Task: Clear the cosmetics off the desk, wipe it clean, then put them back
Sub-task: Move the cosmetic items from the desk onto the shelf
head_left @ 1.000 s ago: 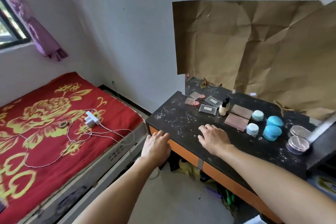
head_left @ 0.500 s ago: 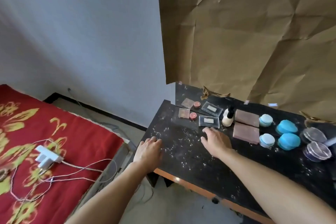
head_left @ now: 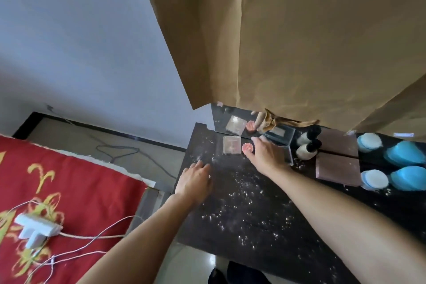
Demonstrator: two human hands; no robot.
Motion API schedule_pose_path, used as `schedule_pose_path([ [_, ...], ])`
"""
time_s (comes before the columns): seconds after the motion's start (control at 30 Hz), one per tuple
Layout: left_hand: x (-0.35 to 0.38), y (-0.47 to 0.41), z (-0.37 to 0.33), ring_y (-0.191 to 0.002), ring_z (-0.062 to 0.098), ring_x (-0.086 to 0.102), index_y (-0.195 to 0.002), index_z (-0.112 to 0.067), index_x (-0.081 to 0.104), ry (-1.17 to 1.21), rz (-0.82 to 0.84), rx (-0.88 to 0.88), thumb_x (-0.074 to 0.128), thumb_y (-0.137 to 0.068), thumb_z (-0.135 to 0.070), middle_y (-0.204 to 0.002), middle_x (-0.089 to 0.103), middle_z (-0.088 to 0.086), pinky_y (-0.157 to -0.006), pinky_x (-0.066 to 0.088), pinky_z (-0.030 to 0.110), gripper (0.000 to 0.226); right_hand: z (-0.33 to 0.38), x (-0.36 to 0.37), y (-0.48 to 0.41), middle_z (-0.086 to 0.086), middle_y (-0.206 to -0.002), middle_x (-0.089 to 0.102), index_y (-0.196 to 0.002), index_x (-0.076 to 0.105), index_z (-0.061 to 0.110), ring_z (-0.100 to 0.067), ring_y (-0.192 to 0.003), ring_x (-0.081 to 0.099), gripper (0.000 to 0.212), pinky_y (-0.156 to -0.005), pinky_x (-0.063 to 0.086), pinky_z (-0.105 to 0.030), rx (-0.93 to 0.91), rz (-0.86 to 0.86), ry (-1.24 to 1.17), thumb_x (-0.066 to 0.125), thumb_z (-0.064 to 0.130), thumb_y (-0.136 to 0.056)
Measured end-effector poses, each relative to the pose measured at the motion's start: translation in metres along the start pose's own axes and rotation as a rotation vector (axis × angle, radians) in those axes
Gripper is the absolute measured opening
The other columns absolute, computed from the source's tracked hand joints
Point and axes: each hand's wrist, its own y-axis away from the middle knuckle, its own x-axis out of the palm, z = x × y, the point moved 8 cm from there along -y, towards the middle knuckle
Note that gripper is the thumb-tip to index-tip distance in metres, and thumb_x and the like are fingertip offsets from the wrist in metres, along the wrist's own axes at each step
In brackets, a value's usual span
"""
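Observation:
The dark desk (head_left: 242, 205) is dusted with white specks. Along its back lie a clear square case (head_left: 231, 144), a small red pot (head_left: 247, 147), a clear rectangular case (head_left: 288, 154), a white bottle with a black cap (head_left: 306, 150), a brown palette (head_left: 337, 166), a white jar (head_left: 374, 178) and a blue compact (head_left: 408, 177). My left hand (head_left: 196, 182) lies flat on the desk near its left edge, holding nothing. My right hand (head_left: 265, 155) reaches over the rectangular case with fingers spread, its thumb by the red pot.
A mirror strip (head_left: 219, 120) behind the cosmetics doubles them; brown paper (head_left: 299, 41) covers the rest. Left of the desk stands a bed with a red blanket (head_left: 69, 180), a white charger (head_left: 36, 228) and cables on it. A grey cable lies on the floor.
My right hand has moved from the middle of the desk back to the rectangular case and red pot. My left hand slid from the front edge onto the top. The view came closer.

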Motion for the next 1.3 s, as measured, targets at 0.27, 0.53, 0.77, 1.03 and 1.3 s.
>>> schedule_pose_path([
  [0.27, 0.000, -0.070, -0.002, -0.109, 0.024, 0.052, -0.126, -0.016, 0.050, 0.055, -0.026, 0.036, 0.046, -0.096, -0.028, -0.125, 0.051, 0.005, -0.090, 0.045, 0.036, 0.032, -0.008, 0.027, -0.023, -0.005, -0.102, 0.059, -0.096, 0.058, 0.016, -0.025, -0.098, 0.057, 0.032, -0.068, 0.039, -0.034, 0.023, 0.049, 0.059, 0.048, 0.046, -0.089],
  [0.53, 0.021, -0.121, -0.049, -0.130, 0.027, 0.036, -0.139, -0.016, 0.034, -0.022, 0.034, 0.246, 0.043, -0.096, -0.033, -0.144, 0.035, 0.009, -0.107, 0.034, 0.040, 0.047, -0.032, -0.004, -0.001, 0.001, -0.072, 0.066, -0.089, 0.061, 0.019, -0.020, -0.066, 0.063, 0.025, -0.057, 0.044, -0.028, 0.039, -0.143, -0.188, 0.066, 0.041, -0.078],
  [0.77, 0.033, -0.137, -0.047, -0.116, 0.029, 0.040, -0.128, -0.018, 0.041, -0.062, 0.036, 0.190, 0.052, -0.090, -0.037, -0.127, 0.039, 0.009, -0.096, 0.037, 0.040, 0.043, -0.067, 0.000, 0.024, 0.001, -0.083, 0.065, -0.093, 0.059, 0.017, -0.015, -0.072, 0.061, 0.023, -0.060, 0.047, -0.021, 0.179, -0.208, -0.363, 0.072, 0.023, -0.076],
  [1.03, 0.045, -0.123, -0.038, -0.115, 0.028, 0.044, -0.122, -0.010, 0.047, 0.125, 0.088, -0.070, 0.059, -0.083, -0.044, -0.122, 0.048, 0.011, -0.097, 0.038, 0.037, 0.053, -0.072, 0.005, 0.025, -0.004, -0.099, 0.057, -0.106, 0.064, 0.012, -0.016, -0.087, 0.057, 0.022, -0.074, 0.033, -0.009, 0.190, -0.256, -0.411, 0.065, 0.016, -0.085],
  [1.3, 0.042, -0.098, -0.038, -0.086, 0.034, 0.061, -0.098, -0.008, 0.046, 0.331, 0.067, -0.124, 0.056, -0.092, -0.033, -0.096, 0.065, 0.009, -0.068, 0.045, 0.037, 0.027, -0.081, 0.002, 0.033, -0.009, -0.096, 0.061, -0.102, 0.059, 0.011, -0.026, -0.084, 0.059, 0.018, -0.070, 0.044, -0.030, 0.214, -0.184, -0.414, 0.062, 0.018, -0.086],
])
